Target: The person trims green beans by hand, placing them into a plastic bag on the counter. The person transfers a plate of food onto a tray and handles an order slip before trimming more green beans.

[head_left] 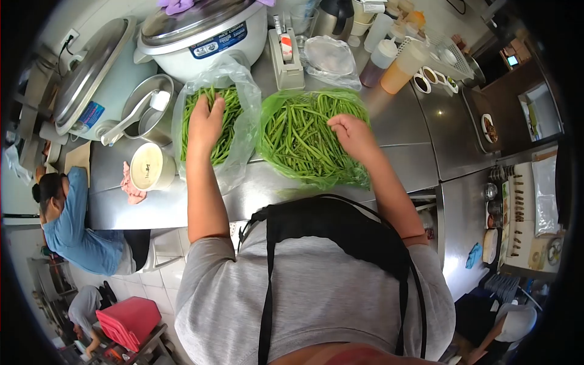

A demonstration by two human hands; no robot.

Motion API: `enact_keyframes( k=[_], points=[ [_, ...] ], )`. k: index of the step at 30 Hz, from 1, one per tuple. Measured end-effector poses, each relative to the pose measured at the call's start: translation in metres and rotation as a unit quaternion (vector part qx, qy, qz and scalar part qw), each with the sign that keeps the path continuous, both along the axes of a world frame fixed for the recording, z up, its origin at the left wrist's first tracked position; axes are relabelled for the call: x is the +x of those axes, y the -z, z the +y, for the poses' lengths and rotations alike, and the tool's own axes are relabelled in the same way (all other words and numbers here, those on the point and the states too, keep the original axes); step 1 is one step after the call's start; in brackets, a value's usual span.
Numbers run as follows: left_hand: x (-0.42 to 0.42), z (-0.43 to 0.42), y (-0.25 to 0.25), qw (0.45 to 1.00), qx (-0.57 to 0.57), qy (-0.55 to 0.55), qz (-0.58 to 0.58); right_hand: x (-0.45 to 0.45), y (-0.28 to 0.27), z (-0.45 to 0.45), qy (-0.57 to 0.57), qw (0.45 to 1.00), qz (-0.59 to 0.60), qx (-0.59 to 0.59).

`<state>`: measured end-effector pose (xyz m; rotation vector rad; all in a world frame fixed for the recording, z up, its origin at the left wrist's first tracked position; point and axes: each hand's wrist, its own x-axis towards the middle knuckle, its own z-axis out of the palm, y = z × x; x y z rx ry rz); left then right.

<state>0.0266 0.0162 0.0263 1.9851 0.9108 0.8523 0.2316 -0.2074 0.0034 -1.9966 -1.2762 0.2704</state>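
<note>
Two plastic bags of green beans lie side by side on the steel counter. My left hand [205, 123] is at the clear bag [246, 100], its fingers closed round a few green beans [228, 125] above the pile. To the right, a green-tinted bag [359, 176] lies spread open, full of long, thin green beans [304, 134]. Over its right side is my right hand [354, 135], fingers curled and pinched together at the edge of the beans. Whatever is between those fingertips is hidden or too small to make out.
Behind the bags stand a rice cooker [201, 52], a tape dispenser [286, 61] and sauce bottles [401, 67]. Left of them are a metal pot [164, 125] with a white-handled utensil and a lidded tub [152, 167]. A person in blue [91, 225] leans at the counter's left end.
</note>
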Motion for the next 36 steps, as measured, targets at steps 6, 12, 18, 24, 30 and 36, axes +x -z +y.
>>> enact_keyframes(
  k=[6,12,18,24,30,36],
  points=[
    [0.006,-0.02,-0.001,0.985,0.141,-0.095,0.03,0.017,-0.009,0.004,0.071,0.989,0.024,-0.124],
    [0.037,-0.051,0.014,0.987,0.03,0.085,-0.13,0.012,0.005,0.026,0.085,0.935,-0.074,-0.337],
    [0.053,-0.093,0.03,0.974,-0.127,0.183,-0.051,0.014,0.018,0.005,0.169,0.971,-0.063,-0.159],
    [0.088,-0.112,0.048,0.922,-0.261,0.23,-0.168,-0.012,0.005,-0.008,0.098,0.991,-0.023,-0.091],
    [0.092,-0.112,0.03,0.892,-0.329,0.228,-0.209,-0.019,0.013,-0.007,0.087,0.996,-0.009,0.008],
    [0.086,-0.104,0.025,0.737,-0.557,0.191,-0.332,-0.024,0.004,-0.005,-0.025,0.993,-0.106,0.054]
  ],
)
